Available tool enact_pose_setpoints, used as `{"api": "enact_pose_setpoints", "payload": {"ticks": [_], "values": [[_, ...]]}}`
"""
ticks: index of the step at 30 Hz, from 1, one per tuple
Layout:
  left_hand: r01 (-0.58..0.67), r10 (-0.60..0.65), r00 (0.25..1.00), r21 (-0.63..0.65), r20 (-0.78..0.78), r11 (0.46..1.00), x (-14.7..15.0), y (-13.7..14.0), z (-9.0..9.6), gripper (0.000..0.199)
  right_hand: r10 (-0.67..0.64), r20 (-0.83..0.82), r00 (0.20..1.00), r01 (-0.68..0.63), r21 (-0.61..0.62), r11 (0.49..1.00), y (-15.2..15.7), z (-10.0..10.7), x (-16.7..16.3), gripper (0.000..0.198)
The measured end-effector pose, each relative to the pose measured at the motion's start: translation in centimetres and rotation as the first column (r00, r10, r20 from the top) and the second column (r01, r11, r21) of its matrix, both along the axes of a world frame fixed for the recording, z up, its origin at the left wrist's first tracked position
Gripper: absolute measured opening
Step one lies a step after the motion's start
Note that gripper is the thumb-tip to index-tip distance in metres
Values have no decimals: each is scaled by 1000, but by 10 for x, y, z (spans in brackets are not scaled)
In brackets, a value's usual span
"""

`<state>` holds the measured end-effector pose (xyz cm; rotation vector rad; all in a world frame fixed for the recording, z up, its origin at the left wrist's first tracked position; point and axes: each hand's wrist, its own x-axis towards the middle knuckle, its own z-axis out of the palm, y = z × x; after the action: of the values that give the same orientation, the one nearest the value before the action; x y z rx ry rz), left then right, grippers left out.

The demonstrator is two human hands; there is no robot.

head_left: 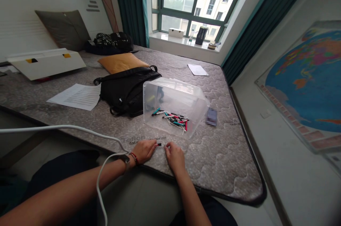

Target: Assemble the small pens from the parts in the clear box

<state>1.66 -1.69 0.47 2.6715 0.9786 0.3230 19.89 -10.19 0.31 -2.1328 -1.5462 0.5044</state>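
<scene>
My left hand [145,150] rests at the near edge of the mattress, fingers closed in a pinch. From its fingertips sticks a small black piece [159,144] with a hint of red, perhaps part of a pen. Just to the right, a small gap away, my right hand [175,155] is also pinched; what it holds is too small to make out. Beyond both hands a clear plastic box [174,92] lies on its side, its opening towards me. Several pens [174,118] in black, white, red and teal lie heaped inside it.
A black backpack [125,89] lies left of the box, with a printed sheet [77,96] beside it. To the box's right is a blurred-out small item [211,117]. A white cable [66,126] crosses by my left wrist. The mattress [226,169] ends just before me.
</scene>
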Motion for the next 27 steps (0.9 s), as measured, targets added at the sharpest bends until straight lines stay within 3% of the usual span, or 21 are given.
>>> {"api": "enact_pose_setpoints", "payload": {"ticks": [7, 12, 15, 17, 19, 21, 22, 25, 27], "values": [[7, -7, 1000, -1, 17, 1000, 0, 0, -2, 40, 136, -37, 990, -137, -13, 990, -6, 8, -3, 7], [11, -11, 999, 1, 35, 1000, -1, 1, -5, 39, 276, -225, 934, -282, 7, 960, -14, 14, 4, 8], [5, -5, 1000, 5, 18, 1000, -1, 1, -5, 39, 152, -438, 886, -128, 84, 988, -10, 18, 16, 15], [0, 0, 1000, 8, 11, 1000, -1, 2, -6, 39, 15, -636, 772, 99, 144, 985, -6, 21, 23, 32], [2, -2, 1000, 6, 19, 1000, -1, 2, -7, 39, -43, -786, 617, 254, 147, 956, -2, 23, 22, 52], [6, -6, 1000, 5, 26, 1000, -1, 2, -7, 39, -28, -825, 565, 240, 131, 962, -1, 22, 15, 60], [9, -9, 1000, 6, 27, 1000, -1, 2, -7, 39, -9, -803, 596, 191, 131, 973, -2, 20, 9, 59], [11, -12, 1000, 9, 26, 1000, -1, 2, -6, 38, 78, -611, 788, 14, 144, 989, -5, 10, -7, 41], [13, -13, 999, 10, 35, 1000, -1, 2, -5, 38, 101, -487, 868, -35, 143, 989, -6, 5, -13, 32]]}}
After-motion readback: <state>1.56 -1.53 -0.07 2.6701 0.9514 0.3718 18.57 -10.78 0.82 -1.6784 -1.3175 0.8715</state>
